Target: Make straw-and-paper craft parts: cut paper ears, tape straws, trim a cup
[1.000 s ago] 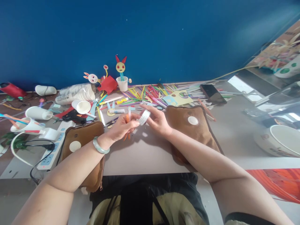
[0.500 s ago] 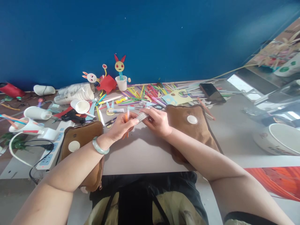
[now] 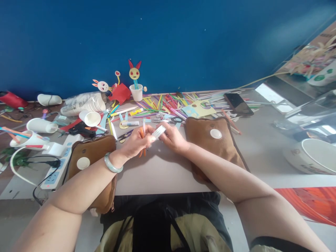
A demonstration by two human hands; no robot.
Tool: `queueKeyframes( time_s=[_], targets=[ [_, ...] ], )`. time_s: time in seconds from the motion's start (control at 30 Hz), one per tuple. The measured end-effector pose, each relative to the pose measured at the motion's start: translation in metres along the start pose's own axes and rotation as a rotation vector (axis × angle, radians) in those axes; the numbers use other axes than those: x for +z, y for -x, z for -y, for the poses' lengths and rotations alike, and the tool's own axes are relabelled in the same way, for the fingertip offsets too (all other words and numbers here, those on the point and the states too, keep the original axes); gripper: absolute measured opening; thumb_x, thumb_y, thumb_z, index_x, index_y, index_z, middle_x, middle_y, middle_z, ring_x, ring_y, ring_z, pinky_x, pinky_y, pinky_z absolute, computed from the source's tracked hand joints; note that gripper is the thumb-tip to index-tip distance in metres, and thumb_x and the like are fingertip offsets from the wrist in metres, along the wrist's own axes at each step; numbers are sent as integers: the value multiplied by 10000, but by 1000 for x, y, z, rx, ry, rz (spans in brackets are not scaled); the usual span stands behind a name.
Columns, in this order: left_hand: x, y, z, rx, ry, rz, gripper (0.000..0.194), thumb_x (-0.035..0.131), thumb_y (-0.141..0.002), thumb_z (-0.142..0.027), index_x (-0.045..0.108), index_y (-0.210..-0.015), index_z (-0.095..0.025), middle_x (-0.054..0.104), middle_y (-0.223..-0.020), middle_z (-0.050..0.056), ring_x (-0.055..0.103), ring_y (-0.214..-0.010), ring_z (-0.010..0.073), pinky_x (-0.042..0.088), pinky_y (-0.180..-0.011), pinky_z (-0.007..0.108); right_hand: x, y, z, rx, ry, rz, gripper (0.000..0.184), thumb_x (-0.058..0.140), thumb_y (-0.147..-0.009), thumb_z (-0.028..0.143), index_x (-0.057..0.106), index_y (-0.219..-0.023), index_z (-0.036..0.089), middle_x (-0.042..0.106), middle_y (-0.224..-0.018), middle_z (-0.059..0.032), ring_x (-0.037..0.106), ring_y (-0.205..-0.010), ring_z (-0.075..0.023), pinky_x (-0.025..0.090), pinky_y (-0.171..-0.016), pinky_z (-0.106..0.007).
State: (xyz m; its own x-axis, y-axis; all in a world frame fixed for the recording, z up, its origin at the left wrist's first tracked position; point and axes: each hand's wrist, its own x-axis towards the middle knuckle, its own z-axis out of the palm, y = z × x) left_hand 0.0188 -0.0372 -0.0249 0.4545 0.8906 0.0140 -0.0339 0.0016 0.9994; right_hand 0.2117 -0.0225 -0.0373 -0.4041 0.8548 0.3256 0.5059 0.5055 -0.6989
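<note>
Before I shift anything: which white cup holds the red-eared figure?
The upright cup by the blue wall, just right of the red paper; the far-left cup holds straws instead.

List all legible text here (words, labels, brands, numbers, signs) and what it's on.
No text legible.
Stacked paper cups: print, too blurred.
Large white bowl: print, too blurred.
Yellow tube: marking, too small.
White tube: marking, too small.
Held white item: faint marks, unclear.

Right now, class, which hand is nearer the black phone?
Right. The phone lies beyond and right of the right hand; the left hand is farther left.
</note>
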Motion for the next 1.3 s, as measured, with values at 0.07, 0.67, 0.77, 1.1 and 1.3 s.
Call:
queueKeyframes(
  time_s=[0.07,0.67,0.77,1.1,1.3],
  targets=[
    [-1,-1,1,-3,-14,0,224,654,-796,-345,647,-922,-161,516,-576,-51,411,-473,59,326,-481,198,0,0,1,25,-10,17,172,432,-943,339,537,-938,203,620,-665,-18,572,-597,-177,410,-598,-284],
    [5,4,-8,-7,3,-29,225,733,-762,-348,629,-853,-171,452,-512,-88,409,-427,54,340,-452,198,-3,9,-4,-392,682,-219,295,370,-1007,315,589,-1056,125,684,-792,-85,599,-652,-189,348,-617,-304],
    [6,4,-9,-18,13,-52,225,740,-743,-339,620,-839,-174,455,-529,-86,401,-431,50,321,-444,195,-5,9,0,-444,766,-256,284,390,-1005,308,597,-1031,116,672,-779,-75,582,-639,-180,334,-619,-315],
    [6,4,-11,-56,-6,-55,192,694,-738,-327,609,-822,-177,451,-518,-80,416,-448,62,320,-447,192,-3,9,4,-404,832,-247,239,397,-993,294,582,-936,152,634,-725,-48,529,-606,-170,271,-594,-317],
    [5,2,-8,-68,79,-22,145,655,-745,-304,592,-794,-183,426,-518,-79,372,-438,59,299,-452,200,-1,9,3,-336,754,-220,306,367,-1020,367,567,-918,159,623,-681,-37,509,-564,-159,268,-574,-296]
  ],
)
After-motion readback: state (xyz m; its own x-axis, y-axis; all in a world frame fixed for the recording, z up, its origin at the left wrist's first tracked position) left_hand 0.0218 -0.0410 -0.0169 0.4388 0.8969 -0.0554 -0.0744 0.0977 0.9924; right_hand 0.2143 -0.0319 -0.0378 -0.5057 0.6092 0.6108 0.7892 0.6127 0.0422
